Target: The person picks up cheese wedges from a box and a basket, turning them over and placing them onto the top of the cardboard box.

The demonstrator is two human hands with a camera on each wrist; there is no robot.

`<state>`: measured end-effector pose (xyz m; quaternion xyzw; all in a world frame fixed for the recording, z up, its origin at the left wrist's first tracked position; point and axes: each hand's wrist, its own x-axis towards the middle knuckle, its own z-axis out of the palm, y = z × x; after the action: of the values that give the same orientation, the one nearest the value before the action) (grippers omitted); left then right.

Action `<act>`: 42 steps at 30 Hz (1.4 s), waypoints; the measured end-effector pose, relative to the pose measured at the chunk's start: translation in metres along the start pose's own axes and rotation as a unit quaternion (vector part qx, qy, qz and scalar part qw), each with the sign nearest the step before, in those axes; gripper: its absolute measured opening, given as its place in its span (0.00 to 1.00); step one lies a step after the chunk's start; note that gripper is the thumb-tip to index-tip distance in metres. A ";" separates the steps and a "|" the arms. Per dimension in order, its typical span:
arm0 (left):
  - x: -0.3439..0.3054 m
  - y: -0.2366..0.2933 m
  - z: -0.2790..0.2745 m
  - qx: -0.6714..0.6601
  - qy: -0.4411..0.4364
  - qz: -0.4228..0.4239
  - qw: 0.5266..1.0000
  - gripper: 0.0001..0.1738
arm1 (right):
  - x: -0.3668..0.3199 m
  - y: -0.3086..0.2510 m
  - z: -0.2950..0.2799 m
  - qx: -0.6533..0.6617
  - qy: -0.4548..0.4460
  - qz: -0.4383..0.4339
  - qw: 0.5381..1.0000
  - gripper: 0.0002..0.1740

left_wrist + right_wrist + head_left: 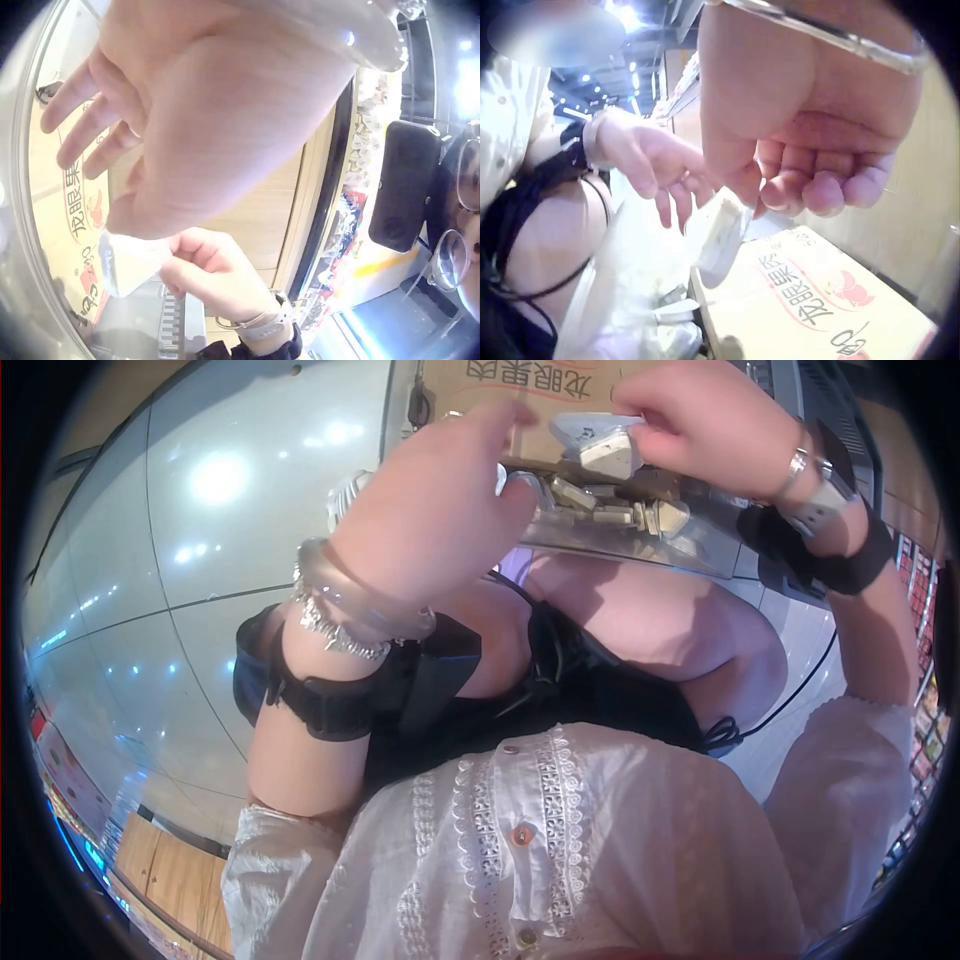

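My right hand [690, 420] pinches a small white wedge-shaped packet [610, 452] between thumb and curled fingers. In the right wrist view the packet [724, 236] hangs from those fingertips, with a pale block-like side showing. Facing it, my left hand [425, 515] hovers with loosely bent fingers and holds nothing; the left wrist view shows its spread fingers [97, 142]. Below both hands lie several small wrapped pieces [610, 513] in a clear-walled container [640, 550]. Behind them is a cardboard box [530, 445] with printed characters.
A dark grey ridged crate [840, 430] stands at the right. The person's bent legs [660, 620] are close to the container's near side. Light tiled floor [200, 550] extends to the left, and a black cable [800, 685] runs at the right.
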<state>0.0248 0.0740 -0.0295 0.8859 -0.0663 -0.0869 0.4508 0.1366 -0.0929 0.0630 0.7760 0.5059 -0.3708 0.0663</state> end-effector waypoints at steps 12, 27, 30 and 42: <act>0.017 0.011 -0.009 -0.255 0.041 -0.053 0.965 0.18 | -0.004 -0.008 0.050 0.201 0.350 0.133 0.905 0.10; 0.021 0.000 -0.024 -0.685 -0.030 -0.056 0.726 0.18 | 0.105 -0.003 0.131 -0.005 0.174 0.033 0.984 0.08; 0.021 -0.002 -0.020 -0.663 -0.010 -0.065 0.745 0.18 | 0.088 -0.017 0.103 -0.006 0.071 0.036 0.997 0.05; 0.022 0.004 -0.020 -0.582 0.043 -0.071 0.809 0.17 | 0.052 -0.009 0.066 0.021 0.177 -0.075 0.981 0.07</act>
<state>0.0504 0.0833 -0.0169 0.4625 0.0791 -0.1028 0.8771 0.1063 -0.0819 -0.0153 0.7907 0.5580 -0.2423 -0.0687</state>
